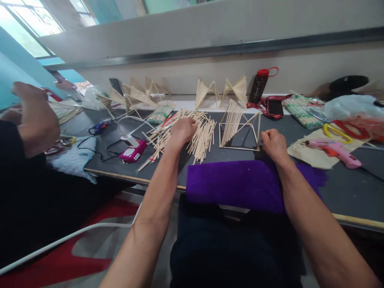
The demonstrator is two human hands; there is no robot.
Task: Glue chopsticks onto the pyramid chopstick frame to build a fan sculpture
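Observation:
My left hand [183, 130] rests over a loose pile of thin wooden sticks [202, 138], its fingers curled down among them; whether a stick is between them is hidden. Just right of a small stick frame [239, 149] is my right hand [273, 144], closed with thumb and fingers together, close beside the frame's right post. Anything inside that fist cannot be made out. The frame stands on the dark table, with a slanting fan of sticks [232, 122] across its left part. A purple cloth [234, 184] lies along the table's front edge, under my right wrist.
Finished twisted stick models [235, 92] stand by the wall beside a red-capped bottle [258, 86]. At right lie a pink glue gun [336, 150] and yellow-handled scissors [337, 134]. A magenta power box [133, 151] with cables sits left. Another person's arm [39, 116] is far left.

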